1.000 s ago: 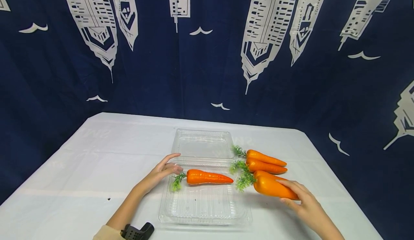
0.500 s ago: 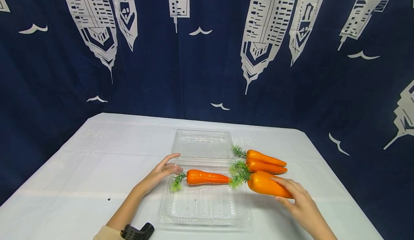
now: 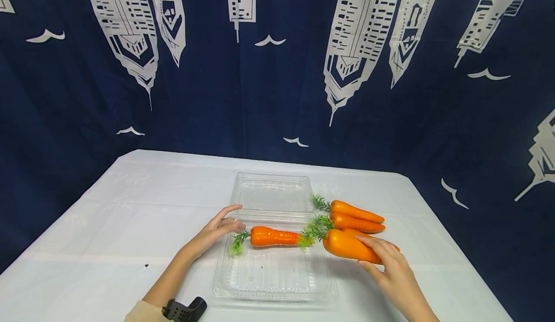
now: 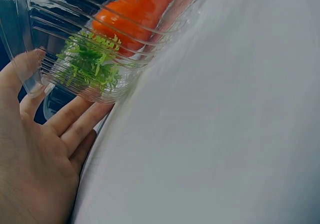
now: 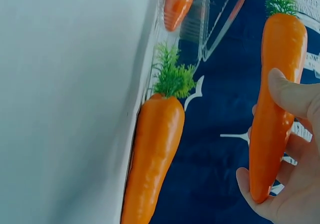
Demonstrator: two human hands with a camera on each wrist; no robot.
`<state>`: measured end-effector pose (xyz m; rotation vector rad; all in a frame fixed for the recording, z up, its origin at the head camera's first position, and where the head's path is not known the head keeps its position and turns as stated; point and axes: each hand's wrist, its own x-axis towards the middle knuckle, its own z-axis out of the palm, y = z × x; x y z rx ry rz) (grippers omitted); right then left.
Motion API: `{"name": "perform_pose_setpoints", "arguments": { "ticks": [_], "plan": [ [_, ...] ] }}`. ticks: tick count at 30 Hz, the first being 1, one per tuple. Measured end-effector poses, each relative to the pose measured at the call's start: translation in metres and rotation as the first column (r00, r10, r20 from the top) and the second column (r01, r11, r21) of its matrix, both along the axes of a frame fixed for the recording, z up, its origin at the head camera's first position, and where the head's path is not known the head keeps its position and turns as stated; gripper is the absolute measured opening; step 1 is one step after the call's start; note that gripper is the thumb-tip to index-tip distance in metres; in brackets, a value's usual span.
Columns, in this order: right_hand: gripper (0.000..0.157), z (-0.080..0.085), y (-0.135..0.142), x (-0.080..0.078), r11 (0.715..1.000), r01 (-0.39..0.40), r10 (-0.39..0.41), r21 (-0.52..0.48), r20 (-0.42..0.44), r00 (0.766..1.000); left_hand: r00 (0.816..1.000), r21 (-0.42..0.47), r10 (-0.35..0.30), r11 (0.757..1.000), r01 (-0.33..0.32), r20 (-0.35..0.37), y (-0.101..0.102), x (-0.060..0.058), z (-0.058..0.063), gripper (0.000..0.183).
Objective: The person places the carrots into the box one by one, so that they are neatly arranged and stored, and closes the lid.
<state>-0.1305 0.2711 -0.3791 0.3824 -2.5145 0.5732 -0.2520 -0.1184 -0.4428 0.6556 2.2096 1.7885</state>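
Note:
My right hand holds an orange carrot between thumb and fingers. Its green leafy top overlaps the tip of a redder carrot that lies crosswise in a clear plastic clamshell container. In the right wrist view, the held carrot has the thumb along its side and fingers behind it. My left hand rests at the container's left side, beside that carrot's leaves. The left wrist view shows its fingers straight against the clear wall, with the green leaves just inside.
Two carrots lie at the container's right, and another, partly hidden behind the held one, lies on the table. The container's lid lies folded back, away from me. A navy patterned cloth hangs behind the white table.
My right hand has moved left with its carrot, bringing the leafy top over the tip of the carrot in the container. The left hand has stayed in place.

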Motion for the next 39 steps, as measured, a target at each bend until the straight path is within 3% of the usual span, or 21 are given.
{"name": "perform_pose_setpoints", "arguments": {
  "ticks": [9, 20, 39],
  "plan": [
    [0.052, 0.002, -0.012, -0.002, 1.000, -0.015, 0.016, 0.018, -0.075, 0.997, 1.000, 0.001, -0.003, 1.000, 0.003, 0.001, 0.002, 0.000, 0.000, 0.048],
    [0.050, 0.005, -0.029, -0.009, 0.998, -0.063, 0.064, 0.009, -0.068, 0.996, 1.000, -0.001, 0.001, 1.000, -0.001, 0.005, 0.002, 0.000, 0.000, 0.048],
    [0.051, 0.005, -0.061, -0.023, 0.993, -0.096, 0.104, 0.074, -0.101, 0.989, 1.000, 0.002, -0.010, 1.000, 0.010, -0.007, -0.001, -0.002, -0.002, 0.049]
  ]
}}
